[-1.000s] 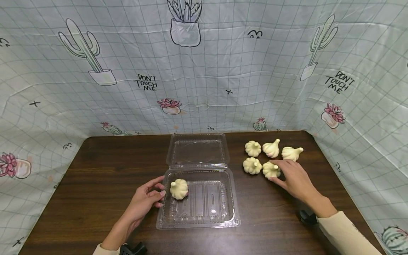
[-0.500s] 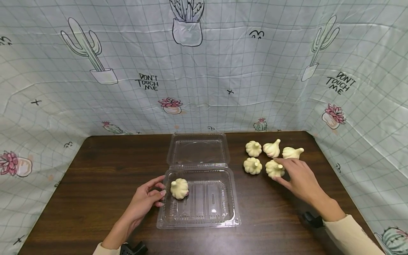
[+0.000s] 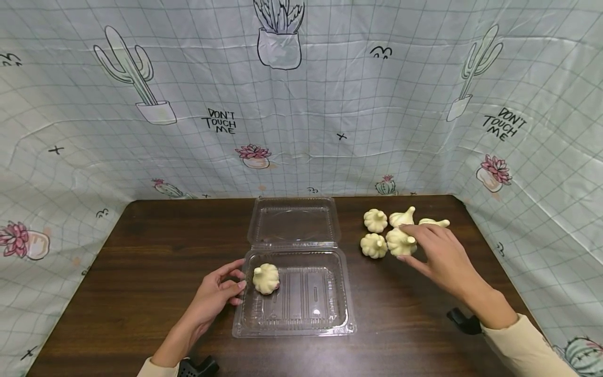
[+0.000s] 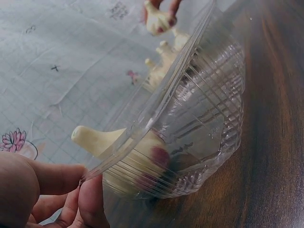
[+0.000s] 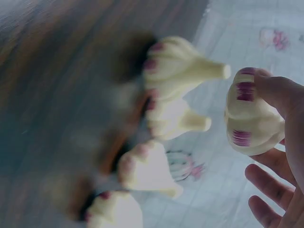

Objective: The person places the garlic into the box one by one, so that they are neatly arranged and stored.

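My left hand (image 3: 214, 293) pinches the left rim of a clear plastic clamshell box (image 3: 301, 333) between thumb and fingers, as the left wrist view shows up close. One garlic bulb (image 3: 266, 279) sits inside the box's base, near that left side. Over on the right, my right hand (image 3: 443, 256) holds another garlic bulb (image 5: 254, 114) between thumb and fingers. In the right wrist view this bulb shows purple streaks and is off the table. Close behind and left of it, several more garlic bulbs (image 3: 375, 221) stand or lie on the table.
The box's lid (image 3: 294, 222) lies folded back behind its base. Everything rests on a dark wooden table (image 3: 155, 251). A pale printed cloth (image 3: 301, 110) hangs behind the table and along both sides.
My right hand has lifted a garlic bulb off the table from among the others, after first shifting it slightly right. My left hand stays at the box's rim.
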`<state>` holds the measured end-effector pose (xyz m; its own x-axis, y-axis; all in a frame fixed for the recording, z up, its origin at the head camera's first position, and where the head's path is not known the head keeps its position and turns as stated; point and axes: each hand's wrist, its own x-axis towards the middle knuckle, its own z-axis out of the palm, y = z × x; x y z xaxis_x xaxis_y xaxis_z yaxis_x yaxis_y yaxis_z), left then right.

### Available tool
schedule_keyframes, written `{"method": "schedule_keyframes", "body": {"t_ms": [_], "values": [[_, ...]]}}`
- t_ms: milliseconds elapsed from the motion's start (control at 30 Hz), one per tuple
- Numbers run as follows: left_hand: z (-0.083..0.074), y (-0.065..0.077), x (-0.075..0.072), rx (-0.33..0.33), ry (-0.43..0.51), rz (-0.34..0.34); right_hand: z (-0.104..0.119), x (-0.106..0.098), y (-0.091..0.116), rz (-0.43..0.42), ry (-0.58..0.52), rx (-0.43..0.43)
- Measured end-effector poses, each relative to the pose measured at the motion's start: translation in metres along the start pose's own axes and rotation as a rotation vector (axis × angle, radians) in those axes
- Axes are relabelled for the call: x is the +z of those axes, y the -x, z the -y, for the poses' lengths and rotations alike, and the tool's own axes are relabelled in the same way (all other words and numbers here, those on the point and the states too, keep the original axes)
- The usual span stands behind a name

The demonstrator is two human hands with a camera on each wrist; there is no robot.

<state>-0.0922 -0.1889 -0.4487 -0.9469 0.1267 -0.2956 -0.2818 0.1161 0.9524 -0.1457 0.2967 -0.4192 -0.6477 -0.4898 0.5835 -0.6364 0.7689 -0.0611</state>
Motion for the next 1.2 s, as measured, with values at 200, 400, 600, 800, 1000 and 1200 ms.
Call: {"method": "schedule_keyframes", "body": {"t_ms": [200, 400, 600, 800, 1000, 1200], "values": [[0.000, 0.000, 0.000, -0.003, -0.004, -0.001, 0.016, 0.000, -0.018, -0.023, -0.036, -0.078], [0.001, 0.000, 0.000, -0.003, 0.000, 0.000, 0.032, 0.008, -0.032, 0.000, -0.065, -0.135], [0.001, 0.000, -0.001, 0.000, -0.003, -0.001, 0.045, 0.017, -0.046, 0.038, -0.086, -0.201], [0.001, 0.000, 0.000, -0.002, 0.000, -0.005, 0.054, 0.027, -0.057, 0.069, -0.091, -0.271], [0.001, 0.000, 0.000, -0.003, -0.002, -0.010, 0.065, 0.038, -0.065, 0.090, -0.083, -0.331], [0.000, 0.001, 0.001, -0.004, -0.003, -0.010, 0.078, 0.046, -0.072, 0.124, -0.078, -0.397]]}}
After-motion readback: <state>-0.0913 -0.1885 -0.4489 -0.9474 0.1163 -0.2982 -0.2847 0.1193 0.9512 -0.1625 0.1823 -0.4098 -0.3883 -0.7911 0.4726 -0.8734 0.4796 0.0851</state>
